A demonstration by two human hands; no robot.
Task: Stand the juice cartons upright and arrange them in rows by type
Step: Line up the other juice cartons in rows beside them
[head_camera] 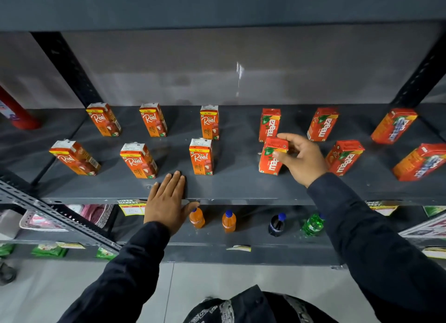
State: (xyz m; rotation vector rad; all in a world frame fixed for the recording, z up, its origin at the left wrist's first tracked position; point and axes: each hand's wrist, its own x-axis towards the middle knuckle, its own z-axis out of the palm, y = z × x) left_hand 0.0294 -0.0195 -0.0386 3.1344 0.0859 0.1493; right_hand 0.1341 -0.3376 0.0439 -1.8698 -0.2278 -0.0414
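Orange Real cartons stand upright in two rows on the left of the grey shelf, three at the back and three in front. Red-orange Maaza cartons stand in two rows on the right, with one at the back. My right hand grips the top of the front-left Maaza carton, which stands upright on the shelf. My left hand lies flat and open on the shelf's front edge, just in front of the Real cartons. Two cartons with blue lettering stand at the far right.
A lower shelf holds two orange bottles, a dark bottle and a green bottle. Price labels hang on the shelf edge. A red cylinder stands at far left. Dark uprights frame the bay.
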